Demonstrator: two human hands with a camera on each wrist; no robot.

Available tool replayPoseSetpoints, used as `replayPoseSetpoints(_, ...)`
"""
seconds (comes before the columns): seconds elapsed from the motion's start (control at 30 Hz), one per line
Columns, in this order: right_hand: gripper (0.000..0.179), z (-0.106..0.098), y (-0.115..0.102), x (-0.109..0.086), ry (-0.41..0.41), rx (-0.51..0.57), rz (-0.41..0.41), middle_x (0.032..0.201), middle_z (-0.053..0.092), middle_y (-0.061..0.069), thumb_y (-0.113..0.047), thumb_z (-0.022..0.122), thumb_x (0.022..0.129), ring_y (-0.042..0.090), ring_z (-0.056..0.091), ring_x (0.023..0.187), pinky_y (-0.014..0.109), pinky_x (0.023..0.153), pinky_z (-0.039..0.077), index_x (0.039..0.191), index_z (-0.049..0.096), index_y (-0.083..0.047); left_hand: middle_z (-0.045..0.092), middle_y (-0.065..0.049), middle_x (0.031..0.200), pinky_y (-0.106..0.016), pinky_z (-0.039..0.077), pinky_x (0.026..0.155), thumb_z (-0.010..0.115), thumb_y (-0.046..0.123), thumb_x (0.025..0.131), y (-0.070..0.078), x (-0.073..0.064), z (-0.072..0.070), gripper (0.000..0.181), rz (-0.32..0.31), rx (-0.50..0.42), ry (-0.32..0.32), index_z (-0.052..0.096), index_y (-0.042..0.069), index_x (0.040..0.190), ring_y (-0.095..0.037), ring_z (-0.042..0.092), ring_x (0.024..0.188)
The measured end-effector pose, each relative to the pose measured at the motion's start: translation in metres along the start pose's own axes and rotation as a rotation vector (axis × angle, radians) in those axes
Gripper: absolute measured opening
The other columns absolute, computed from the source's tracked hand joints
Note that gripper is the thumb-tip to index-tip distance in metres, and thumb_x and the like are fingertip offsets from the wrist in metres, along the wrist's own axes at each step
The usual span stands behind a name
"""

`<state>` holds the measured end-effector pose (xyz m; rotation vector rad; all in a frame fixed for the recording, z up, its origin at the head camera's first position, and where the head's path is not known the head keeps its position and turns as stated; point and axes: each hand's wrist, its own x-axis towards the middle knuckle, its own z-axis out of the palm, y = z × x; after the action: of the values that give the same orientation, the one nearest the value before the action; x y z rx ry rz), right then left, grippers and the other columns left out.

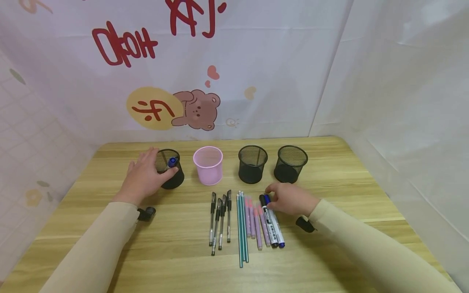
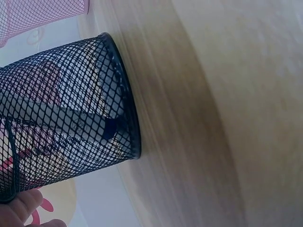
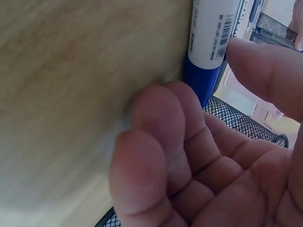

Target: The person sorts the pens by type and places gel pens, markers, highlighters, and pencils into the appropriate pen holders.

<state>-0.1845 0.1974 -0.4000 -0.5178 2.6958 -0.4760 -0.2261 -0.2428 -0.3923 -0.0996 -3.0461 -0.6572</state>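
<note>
Left of centre in the head view, left hand (image 1: 144, 179): curled round the left black mesh cup (image 1: 173, 180), thumb across its front, other fingers at its far left side.
Cup's contents: one blue-capped marker (image 1: 172, 162), leaning, cap up at the rim.
Right of centre, right hand (image 1: 293, 199): fingers bent, thumb and fingertips about the cap end of the blue whiteboard marker (image 1: 277, 228); cannot tell whether they pinch it.
Beside that marker, leftward: black whiteboard marker (image 1: 270, 224), pink pens (image 1: 257, 228), green pencils (image 1: 240, 228), black gel pens (image 1: 222, 219).
Mid-frame row: pink cup (image 1: 209, 174), then two black cups (image 1: 250, 174), upright.
</note>
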Motion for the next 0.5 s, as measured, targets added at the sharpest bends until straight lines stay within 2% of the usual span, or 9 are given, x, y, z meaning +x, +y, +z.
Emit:
replayPoseSetpoints(0.17,0.042,0.0014,-0.0002,0.0007,-0.005,-0.025,-0.011,0.083,0.066,-0.001,-0.023,0.079,0.093,0.012,0.058,0.069,0.027,0.061,0.047,0.13,0.067,-0.006,0.014,-0.026,0.174,-0.08,0.005,0.122,0.057,0.077,0.093,0.0007,-0.0002,0.0002,0.113,0.0,0.001,-0.003,0.016,0.002,0.167,-0.054,0.012,0.159)
replayPoseSetpoints(0.5,0.038,-0.0023,-0.003,0.0007,-0.004,-0.077,-0.03,0.092,0.069,0.001,-0.024,0.08,0.092,0.013,0.059,0.078,0.032,0.072,0.054,0.123,0.071,-0.005,0.018,-0.026,0.173,-0.081,0.006,0.122,0.059,0.077,0.092,0.0018,0.0006,0.0004,0.113,0.001,-0.004,0.01,0.019,0.002,0.167,-0.053,0.016,0.159)
